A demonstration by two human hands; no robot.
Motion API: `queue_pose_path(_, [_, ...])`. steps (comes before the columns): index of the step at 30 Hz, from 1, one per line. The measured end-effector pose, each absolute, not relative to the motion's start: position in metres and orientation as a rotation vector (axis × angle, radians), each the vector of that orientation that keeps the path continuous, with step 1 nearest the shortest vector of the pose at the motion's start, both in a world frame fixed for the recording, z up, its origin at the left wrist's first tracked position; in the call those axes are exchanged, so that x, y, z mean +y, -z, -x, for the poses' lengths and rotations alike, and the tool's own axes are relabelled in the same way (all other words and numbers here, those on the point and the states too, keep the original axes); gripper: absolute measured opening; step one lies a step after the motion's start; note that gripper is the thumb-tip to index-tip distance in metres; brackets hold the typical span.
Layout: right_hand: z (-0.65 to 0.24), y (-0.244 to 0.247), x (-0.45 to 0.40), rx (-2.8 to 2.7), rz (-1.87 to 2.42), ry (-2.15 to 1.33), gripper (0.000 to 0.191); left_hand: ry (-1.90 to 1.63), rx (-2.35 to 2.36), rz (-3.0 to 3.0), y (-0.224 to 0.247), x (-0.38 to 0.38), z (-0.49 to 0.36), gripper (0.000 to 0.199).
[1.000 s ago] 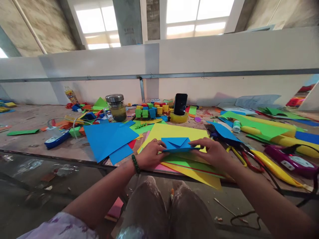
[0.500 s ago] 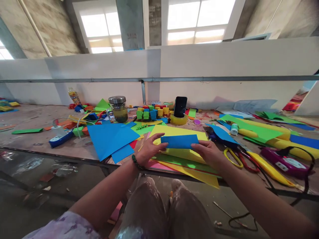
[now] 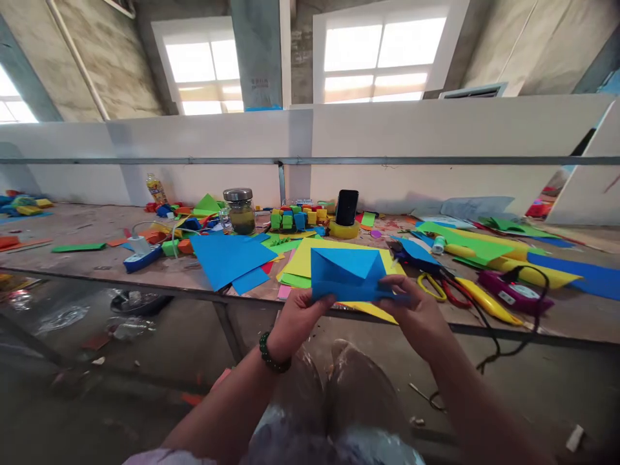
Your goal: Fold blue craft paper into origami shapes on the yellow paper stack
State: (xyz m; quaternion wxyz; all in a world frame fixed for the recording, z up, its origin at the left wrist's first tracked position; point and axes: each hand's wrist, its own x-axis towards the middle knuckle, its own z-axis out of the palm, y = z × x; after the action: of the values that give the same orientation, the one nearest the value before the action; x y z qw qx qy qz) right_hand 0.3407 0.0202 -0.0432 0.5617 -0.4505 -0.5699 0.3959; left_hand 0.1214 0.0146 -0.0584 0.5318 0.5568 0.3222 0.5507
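A folded sheet of blue paper [image 3: 345,284] is held up between both hands, above the table's front edge. Its upper part shows slanted creases and a flap that stands partly away. My left hand [image 3: 301,314], with a dark green bead bracelet on the wrist, pinches the lower left corner. At the lower right, my right hand [image 3: 415,311] grips the paper, fingers behind and thumb in front. Behind it lie yellow sheets [image 3: 295,261], partly hidden by the blue paper. More blue sheets [image 3: 230,257] lie left of my hands.
A lidded glass mug [image 3: 241,213], small coloured paper cubes [image 3: 298,218] and a phone [image 3: 347,208] on a yellow tape roll stand behind. To the right are yellow-handled scissors [image 3: 433,287], a yellow cutter [image 3: 488,302] and a purple corded device [image 3: 514,292]. A power strip [image 3: 143,258] lies left.
The narrow blue strip has been opened into a taller folded shape with a flap. Both hands have moved lower and nearer to me, and the camera view has shifted.
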Motion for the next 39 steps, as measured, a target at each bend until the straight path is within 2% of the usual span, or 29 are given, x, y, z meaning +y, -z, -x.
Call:
queue_pose_path(3, [-0.339,0.053,-0.009,-1.259,1.039,-0.967,0.037,-1.288,0.745,-1.344,0.062,-0.015,-0.122,0.036])
queue_pose_path(13, [-0.329,0.037,-0.127,-1.364,1.145,-0.516,0.033,-1.304,0.675,-1.093,0.064,-0.116,-0.121,0.037])
queue_pose_path(15, [-0.334,0.040,-0.132,-1.424,1.142,-0.562,0.041,-1.317,0.715,-1.145,0.065,-0.121,-0.124,0.039])
queue_pose_path(21, [-0.334,0.049,-0.120,-1.251,1.169,-0.713,0.035,-1.363,0.787,-1.325,0.064,-0.121,-0.129,0.041])
queue_pose_path(23, [-0.326,0.048,-0.124,-1.209,1.187,-0.701,0.034,-1.367,0.788,-1.298,0.061,-0.125,-0.129,0.052])
queue_pose_path(27, [-0.315,0.048,-0.132,-1.209,1.198,-0.576,0.031,-1.463,0.772,-1.225,0.055,-0.129,-0.126,0.094])
queue_pose_path(29, [-0.313,0.050,-0.133,-1.224,1.176,-0.540,0.030,-1.473,0.759,-1.204,0.054,-0.127,-0.124,0.102])
queue_pose_path(31, [-0.313,0.052,-0.133,-1.246,1.159,-0.541,0.029,-1.440,0.747,-1.203,0.054,-0.125,-0.122,0.095])
queue_pose_path(35, [-0.309,0.051,-0.134,-1.234,1.160,-0.523,0.032,-1.350,0.762,-1.216,0.058,-0.121,-0.118,0.045])
queue_pose_path(37, [-0.307,0.048,-0.137,-1.208,1.166,-0.533,0.044,-1.345,0.764,-1.218,0.061,-0.120,-0.116,0.034])
queue_pose_path(39, [-0.305,0.046,-0.138,-1.187,1.167,-0.588,0.066,-1.352,0.762,-1.221,0.063,-0.120,-0.116,0.031])
